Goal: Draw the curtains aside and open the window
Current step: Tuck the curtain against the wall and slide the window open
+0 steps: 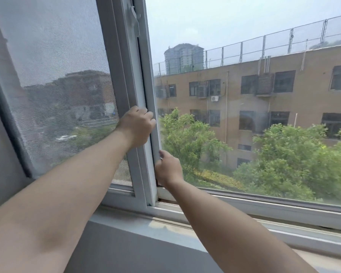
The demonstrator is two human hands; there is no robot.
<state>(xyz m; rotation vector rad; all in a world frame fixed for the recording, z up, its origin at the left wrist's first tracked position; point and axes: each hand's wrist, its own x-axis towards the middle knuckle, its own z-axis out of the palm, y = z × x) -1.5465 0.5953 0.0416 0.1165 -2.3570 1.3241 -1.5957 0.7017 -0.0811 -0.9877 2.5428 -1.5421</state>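
Two bare forearms reach up from the bottom edge toward the window, the left forearm (53, 194) closest to the camera and crossing the lower left corner. Below them runs the pale window sill (130, 223), with the lower track of the frame along its far side.

The left hand (137, 126) grips the white upright stile of the sliding sash (149, 79) about halfway up, its fingers (149, 115) curled around the stile's edge and holding it. The right hand (168, 169) sits lower on the same stile, near the bottom rail, with its fingers closed against the frame's edge; a ring shows on one finger. The two hands are close together, left above right.

A white latch handle (134, 18) is fixed high on the stile. To the left of the stile hangs a grey mesh screen (57, 75), blurring the view behind it. To the right, the glass pane (244, 95) shows a tan building (234, 107) with dark windows and green treetops (283, 164) below. No curtain covers the window in this view.
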